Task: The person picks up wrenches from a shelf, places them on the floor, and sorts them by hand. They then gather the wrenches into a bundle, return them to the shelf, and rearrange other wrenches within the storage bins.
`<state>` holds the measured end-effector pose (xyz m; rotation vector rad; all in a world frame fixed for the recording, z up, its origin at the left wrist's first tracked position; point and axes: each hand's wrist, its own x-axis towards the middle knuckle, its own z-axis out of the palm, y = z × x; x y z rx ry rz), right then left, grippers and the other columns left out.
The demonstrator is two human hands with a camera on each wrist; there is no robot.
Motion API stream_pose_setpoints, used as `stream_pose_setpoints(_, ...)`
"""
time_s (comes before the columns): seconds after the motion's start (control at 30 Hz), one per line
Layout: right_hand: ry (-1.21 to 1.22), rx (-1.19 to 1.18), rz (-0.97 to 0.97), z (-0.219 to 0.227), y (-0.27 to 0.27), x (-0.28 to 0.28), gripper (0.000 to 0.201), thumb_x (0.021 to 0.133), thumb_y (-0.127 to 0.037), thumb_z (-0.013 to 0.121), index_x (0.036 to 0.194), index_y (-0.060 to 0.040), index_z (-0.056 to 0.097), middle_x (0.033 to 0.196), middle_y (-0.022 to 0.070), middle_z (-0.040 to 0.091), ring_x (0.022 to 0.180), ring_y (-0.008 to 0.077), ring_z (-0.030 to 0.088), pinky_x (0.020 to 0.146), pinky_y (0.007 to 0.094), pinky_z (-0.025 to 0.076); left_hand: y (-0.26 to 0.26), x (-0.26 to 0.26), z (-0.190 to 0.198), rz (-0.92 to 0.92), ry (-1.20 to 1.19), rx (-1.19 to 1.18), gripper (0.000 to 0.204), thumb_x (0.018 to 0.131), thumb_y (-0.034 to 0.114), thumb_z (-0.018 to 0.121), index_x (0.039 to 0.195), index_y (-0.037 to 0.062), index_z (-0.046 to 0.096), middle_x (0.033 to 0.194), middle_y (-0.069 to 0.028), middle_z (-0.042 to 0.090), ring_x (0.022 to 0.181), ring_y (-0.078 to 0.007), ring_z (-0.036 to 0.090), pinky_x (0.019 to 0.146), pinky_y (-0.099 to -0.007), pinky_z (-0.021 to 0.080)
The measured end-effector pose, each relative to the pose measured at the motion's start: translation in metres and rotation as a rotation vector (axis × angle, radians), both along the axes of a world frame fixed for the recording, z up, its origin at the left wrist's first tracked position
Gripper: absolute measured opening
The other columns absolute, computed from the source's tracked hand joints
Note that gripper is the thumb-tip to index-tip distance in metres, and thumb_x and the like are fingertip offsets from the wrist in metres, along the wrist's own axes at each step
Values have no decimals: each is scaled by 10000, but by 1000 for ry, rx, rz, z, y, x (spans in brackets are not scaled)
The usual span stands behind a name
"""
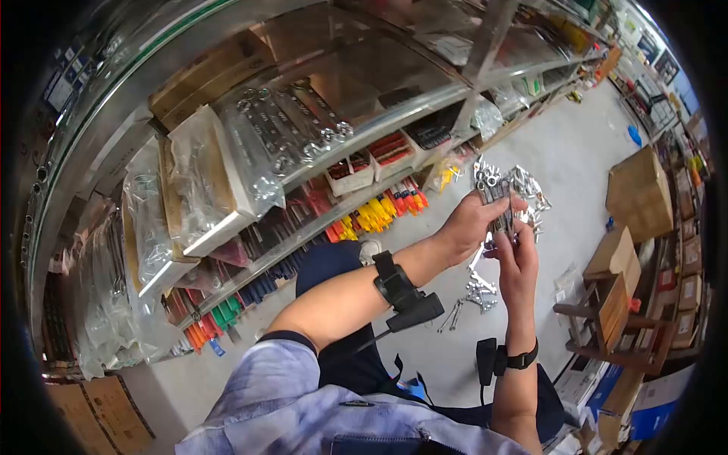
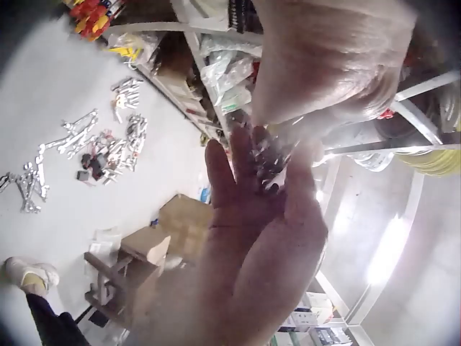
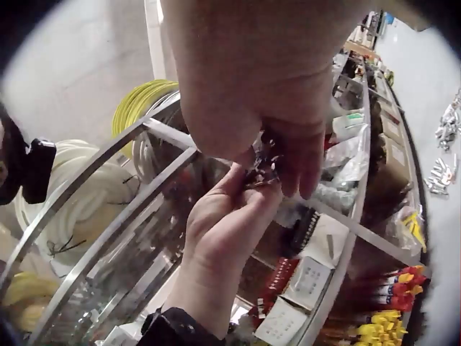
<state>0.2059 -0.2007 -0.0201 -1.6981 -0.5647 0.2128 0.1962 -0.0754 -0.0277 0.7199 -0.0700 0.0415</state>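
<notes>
In the head view my left hand point(image 1: 469, 225) grips a bundle of shiny metal wrenches point(image 1: 491, 182), thumb laid across them and their ends fanning out beyond it. My right hand point(image 1: 519, 262) holds the near end of the same bundle between thumb and fingers. Seen from the left wrist, the right hand point(image 2: 256, 231) faces up around the dark, blurred wrench ends point(image 2: 270, 162). From the right wrist, the left hand point(image 3: 234, 223) meets the right one at the bundle, whose middle is hidden by fingers. More loose wrenches point(image 1: 479, 292) lie on the floor below.
Metal shelving point(image 1: 379, 163) on the left bears bagged wrenches point(image 1: 280, 125), boxes and yellow-handled tools point(image 1: 373, 215). A wooden stool point(image 1: 607, 318) and cardboard boxes point(image 1: 641, 193) stand on the right. Grey floor point(image 1: 576, 144) runs between them.
</notes>
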Motion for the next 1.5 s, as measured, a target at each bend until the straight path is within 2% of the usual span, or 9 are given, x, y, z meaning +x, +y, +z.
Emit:
stream_pose_setpoints(0.17,-219,-474,45,30,41,15,322,714,-153,641,960,1,501,712,89,572,622,136,545,585,266,437,28,-4,12,187,-58,-40,184,882,132,405,968,13,515,942,-85,564,828,-134,545,762,-280,448)
stream_pose_setpoints(0.37,-240,-498,127,51,78,15,532,701,-121,611,1189,-6,433,692,80,577,564,122,538,547,258,440,52,-14,21,359,-73,-7,146,884,159,414,933,40,483,854,-63,545,741,-116,541,655,-241,465)
stream_pose_setpoints(0.63,351,-299,500,75,99,36,418,816,-125,536,1180,39,410,695,40,525,522,106,519,502,251,472,76,-20,27,391,-61,-207,197,876,159,457,1049,69,431,880,-48,540,794,-134,539,686,-270,455)
stream_pose_setpoints(0.77,727,-65,513,81,99,42,327,863,-201,473,1053,65,460,740,104,558,616,204,572,553,340,509,90,-18,30,348,-15,-201,219,891,215,413,1062,80,390,834,-57,544,510,-121,516,301,-221,337)
stream_pose_setpoints(0.93,755,3,601,82,101,42,332,896,-236,403,1003,67,488,816,168,579,728,285,604,585,365,521,96,-21,31,296,0,-170,207,889,219,417,1044,85,390,923,-106,567,614,-168,575,345,-245,394)
stream_pose_setpoints(1.0,749,-10,630,77,100,47,327,905,-250,377,1017,37,488,854,148,580,737,245,598,597,329,508,99,-22,28,195,-93,-198,162,896,187,414,1017,81,435,975,-95,560,976,-220,538,609,-304,524)
stream_pose_setpoints(1.13,789,1,688,74,97,52,328,904,-266,388,1022,24,482,848,138,576,715,231,591,586,326,506,99,-20,33,172,-65,-167,155,893,189,425,1005,82,437,1054,-133,548,1065,-249,487,774,-371,481)
stream_pose_setpoints(1.27,752,-16,677,73,96,50,295,895,-250,418,990,20,491,820,130,568,698,225,587,571,330,506,98,-16,30,174,-97,-128,157,889,199,437,995,83,443,1057,-135,548,1043,-251,499,779,-361,478)
stream_pose_setpoints(1.5,689,-150,625,76,95,48,196,868,-164,456,940,13,496,799,131,557,678,221,580,553,332,512,95,-18,33,104,-91,7,283,886,280,427,1015,32,473,1054,-145,547,864,-235,576,440,-335,530)
